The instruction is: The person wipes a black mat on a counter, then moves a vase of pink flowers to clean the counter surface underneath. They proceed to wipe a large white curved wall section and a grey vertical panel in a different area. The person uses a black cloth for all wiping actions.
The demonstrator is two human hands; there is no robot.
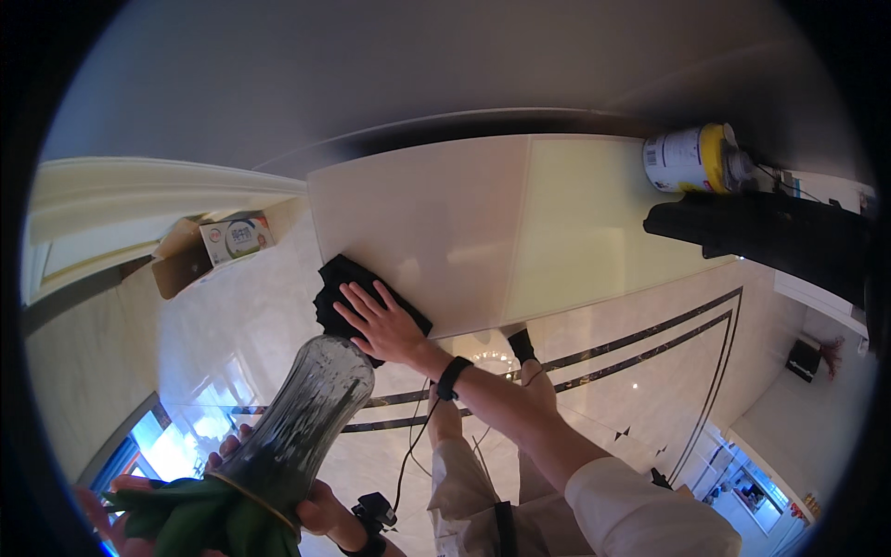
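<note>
My left hand [320, 508] is shut around a clear ribbed glass vase [306, 411], held tilted beside the cabinet's near left corner. Green leaves [202, 515] fill the vase's mouth at the lower left, with a thin gold-coloured band round them. My right hand [379, 324] lies flat, fingers spread, on a black cloth [341, 289]. The cloth covers the near left corner of a low, glossy cabinet top [431, 223] and hangs over its edge. The vase's base end is close to the right fingertips; whether they touch I cannot tell.
A white, yellow-topped container [689, 159] stands at the cabinet's right end, beside a long black object [759, 226], perhaps a television. An open cardboard milk box [237, 240] lies on the floor at left. A dark cable [416, 442] hangs by my legs. A grey wall [445, 63] rises behind.
</note>
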